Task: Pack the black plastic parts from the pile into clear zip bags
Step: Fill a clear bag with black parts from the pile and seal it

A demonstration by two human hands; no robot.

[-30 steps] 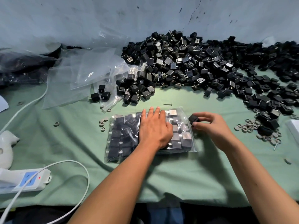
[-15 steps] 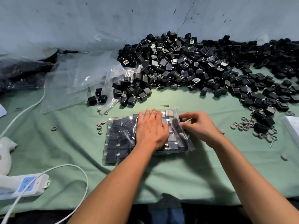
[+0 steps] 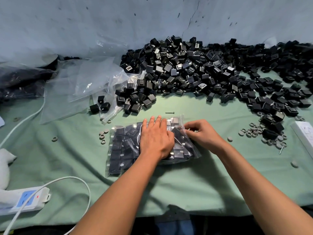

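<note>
Just one camera here, worn on the person's head, wide-angle, looking forward and down over the green table (image 3: 194, 189). It sits close in: both forearms run up from the bottom edge, left hand (image 3: 156, 139) and right hand (image 3: 202, 133) near the middle. Far end of the view hits the pale wall (image 3: 101, 22) behind the pile of black parts (image 3: 194, 70). Edges bend a bit. No second view to overlap.

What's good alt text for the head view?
A left hand presses flat on a clear bag of black parts while the right hand pinches its open edge; a pile of parts lies behind on a green cloth.
</note>
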